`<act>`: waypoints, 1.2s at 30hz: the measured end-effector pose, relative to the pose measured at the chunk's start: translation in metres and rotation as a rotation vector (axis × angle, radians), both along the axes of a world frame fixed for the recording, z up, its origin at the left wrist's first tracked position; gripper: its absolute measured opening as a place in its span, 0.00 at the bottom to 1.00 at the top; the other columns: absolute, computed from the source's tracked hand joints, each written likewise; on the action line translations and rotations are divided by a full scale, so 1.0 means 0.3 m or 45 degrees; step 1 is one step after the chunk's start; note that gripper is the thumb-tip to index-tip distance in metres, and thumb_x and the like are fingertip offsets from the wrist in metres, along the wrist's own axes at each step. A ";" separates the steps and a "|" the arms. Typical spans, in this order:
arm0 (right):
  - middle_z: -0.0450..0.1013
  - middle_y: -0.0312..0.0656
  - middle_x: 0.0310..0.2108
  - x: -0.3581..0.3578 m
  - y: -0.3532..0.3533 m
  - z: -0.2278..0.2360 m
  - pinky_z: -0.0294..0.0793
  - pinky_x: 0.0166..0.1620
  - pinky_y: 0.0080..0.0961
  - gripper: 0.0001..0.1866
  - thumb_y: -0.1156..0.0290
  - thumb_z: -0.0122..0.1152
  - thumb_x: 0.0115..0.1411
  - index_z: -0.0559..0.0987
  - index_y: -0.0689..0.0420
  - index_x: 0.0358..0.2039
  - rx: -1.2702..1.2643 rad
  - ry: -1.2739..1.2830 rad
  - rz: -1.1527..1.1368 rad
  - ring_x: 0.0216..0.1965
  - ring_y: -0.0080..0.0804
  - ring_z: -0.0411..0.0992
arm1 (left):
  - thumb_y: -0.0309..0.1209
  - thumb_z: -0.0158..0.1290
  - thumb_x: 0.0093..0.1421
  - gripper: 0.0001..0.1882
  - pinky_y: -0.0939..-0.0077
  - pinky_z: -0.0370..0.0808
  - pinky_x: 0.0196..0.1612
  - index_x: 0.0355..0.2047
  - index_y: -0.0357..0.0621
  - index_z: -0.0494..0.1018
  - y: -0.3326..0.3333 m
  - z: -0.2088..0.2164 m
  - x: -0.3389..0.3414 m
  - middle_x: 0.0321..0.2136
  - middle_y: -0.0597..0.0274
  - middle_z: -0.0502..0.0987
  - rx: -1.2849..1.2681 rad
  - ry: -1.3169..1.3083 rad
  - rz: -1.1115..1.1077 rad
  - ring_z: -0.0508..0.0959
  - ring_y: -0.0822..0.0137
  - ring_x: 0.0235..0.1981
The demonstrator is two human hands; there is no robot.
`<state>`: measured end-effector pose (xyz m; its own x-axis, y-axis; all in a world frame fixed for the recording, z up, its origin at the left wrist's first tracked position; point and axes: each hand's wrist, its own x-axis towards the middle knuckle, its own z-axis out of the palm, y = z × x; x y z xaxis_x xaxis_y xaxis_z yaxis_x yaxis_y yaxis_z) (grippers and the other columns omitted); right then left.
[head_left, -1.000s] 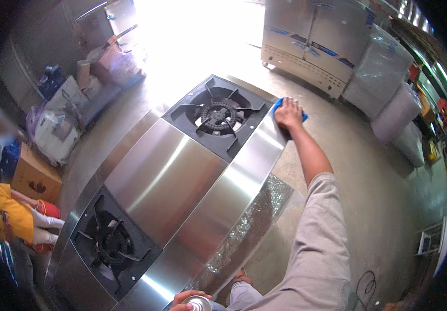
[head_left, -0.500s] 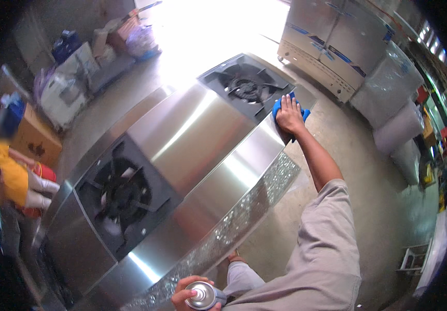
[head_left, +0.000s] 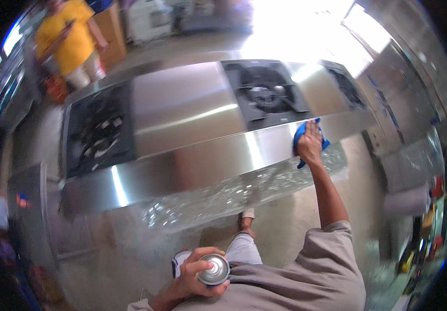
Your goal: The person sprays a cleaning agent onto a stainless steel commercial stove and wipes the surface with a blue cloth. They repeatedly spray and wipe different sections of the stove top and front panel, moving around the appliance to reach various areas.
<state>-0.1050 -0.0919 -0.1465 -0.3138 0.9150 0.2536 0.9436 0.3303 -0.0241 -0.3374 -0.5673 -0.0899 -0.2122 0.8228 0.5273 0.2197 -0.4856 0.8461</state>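
Note:
A spray can (head_left: 214,270) with a silver top is upright in my left hand (head_left: 190,280), close to my body; the index finger lies over the nozzle. My right arm reaches forward. Under the flattened fingers of my right hand (head_left: 310,147), a crumpled blue cloth (head_left: 300,136) presses against the front steel strip of a long stainless-steel stove (head_left: 177,111). Near that hand sits a black gas burner (head_left: 263,98) in a dark square pan. Another burner (head_left: 99,127) is at the stove's left end, and part of a third (head_left: 344,85) shows at the far right.
Clear plastic wrap (head_left: 223,192) hangs along the stove's front below the strip. A person in a yellow shirt (head_left: 70,39) stands beyond the left end, holding a phone. At right are a large steel cabinet (head_left: 397,98) and wrapped goods (head_left: 415,160). Bright light enters from behind.
The view has turned, so the stove now lies more level across it. My left hand and the can have come fully into view. The cloth remains under my right hand at the stove's front.

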 end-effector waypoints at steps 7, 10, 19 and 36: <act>0.48 0.59 0.76 -0.630 -0.673 0.020 0.37 0.77 0.49 0.38 0.66 0.42 0.64 0.56 0.68 0.73 0.030 0.035 0.418 0.77 0.57 0.44 | 0.32 0.72 0.48 0.40 0.66 0.82 0.38 0.56 0.49 0.58 -0.418 0.030 -0.190 0.45 0.39 0.78 0.007 0.056 0.253 0.85 0.54 0.38; 0.45 0.61 0.76 -0.952 -1.023 0.034 0.32 0.77 0.48 0.40 0.66 0.45 0.62 0.53 0.70 0.73 -0.030 0.124 0.708 0.78 0.57 0.40 | 0.33 0.72 0.48 0.39 0.65 0.82 0.37 0.55 0.48 0.59 -0.585 -0.006 -0.270 0.45 0.39 0.78 0.104 0.090 0.393 0.85 0.54 0.38; 0.51 0.67 0.73 -1.662 -1.713 0.058 0.40 0.76 0.52 0.41 0.63 0.51 0.62 0.57 0.74 0.70 -0.045 0.253 1.432 0.76 0.62 0.45 | 0.33 0.72 0.52 0.40 0.59 0.84 0.42 0.56 0.54 0.55 -0.972 0.066 -0.238 0.47 0.37 0.72 -0.107 -0.024 0.676 0.83 0.51 0.42; 0.48 0.58 0.76 -1.204 -1.211 0.129 0.40 0.78 0.45 0.36 0.51 0.35 0.76 0.56 0.66 0.73 -0.149 0.100 1.383 0.78 0.52 0.43 | 0.35 0.69 0.54 0.38 0.58 0.83 0.42 0.55 0.54 0.53 -0.699 0.094 -0.121 0.47 0.37 0.72 -0.056 -0.046 0.420 0.83 0.52 0.39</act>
